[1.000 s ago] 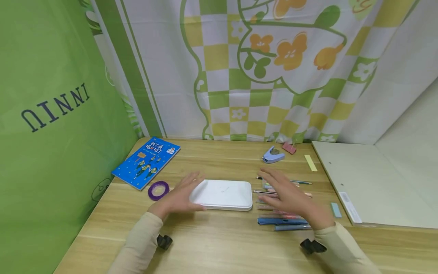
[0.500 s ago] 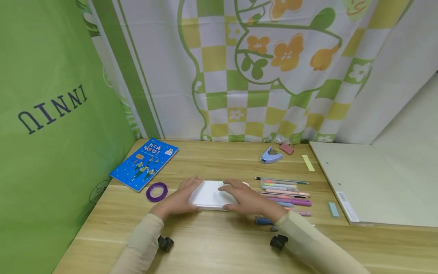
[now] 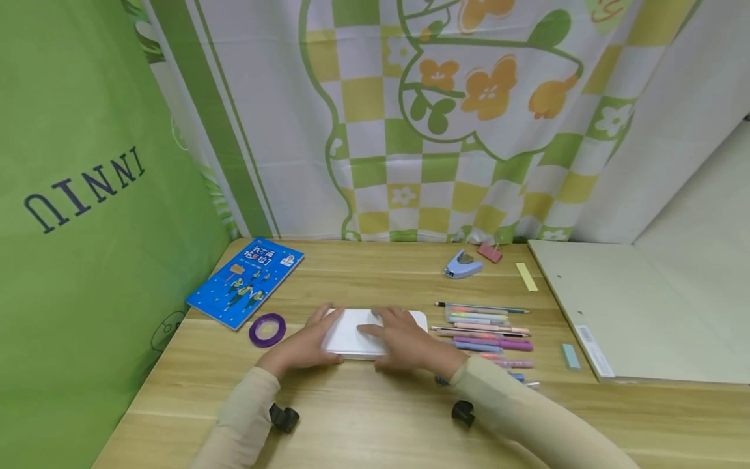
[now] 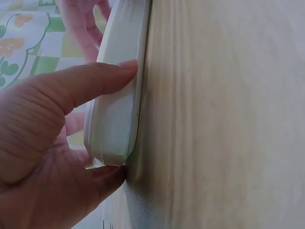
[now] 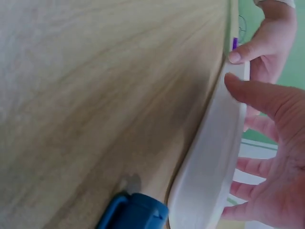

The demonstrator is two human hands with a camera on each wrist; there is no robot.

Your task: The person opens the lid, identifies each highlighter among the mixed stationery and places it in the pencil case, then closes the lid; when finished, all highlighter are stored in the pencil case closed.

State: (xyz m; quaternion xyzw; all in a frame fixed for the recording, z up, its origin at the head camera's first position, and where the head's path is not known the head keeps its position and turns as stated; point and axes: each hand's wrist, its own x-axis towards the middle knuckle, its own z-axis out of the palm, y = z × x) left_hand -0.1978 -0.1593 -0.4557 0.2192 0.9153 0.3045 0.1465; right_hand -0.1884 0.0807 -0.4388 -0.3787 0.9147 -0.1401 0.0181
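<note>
Wooden desk point(image 3: 375, 417) w/ a white case point(image 3: 351, 335) lying flat mid-desk, just left of the pens point(image 3: 486, 329). Left hand point(image 3: 301, 342) grips its left end, thumb on the near edge, fingers curled over the top. Right hand point(image 3: 410, 342) lies on the lid, thumb on the near edge. Purple tape roll point(image 3: 268, 329) sits nearby on the left.

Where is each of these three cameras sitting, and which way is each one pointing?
Head: worn on the head, looking forward and down at the wooden table; both sleeves, left hand and right hand lie on the white case.
Left wrist: low beside the case, along the tabletop; thumb on its side.
Right wrist: low at the case's other end; a blue pen lies close.
All three share the case and both hands.
</note>
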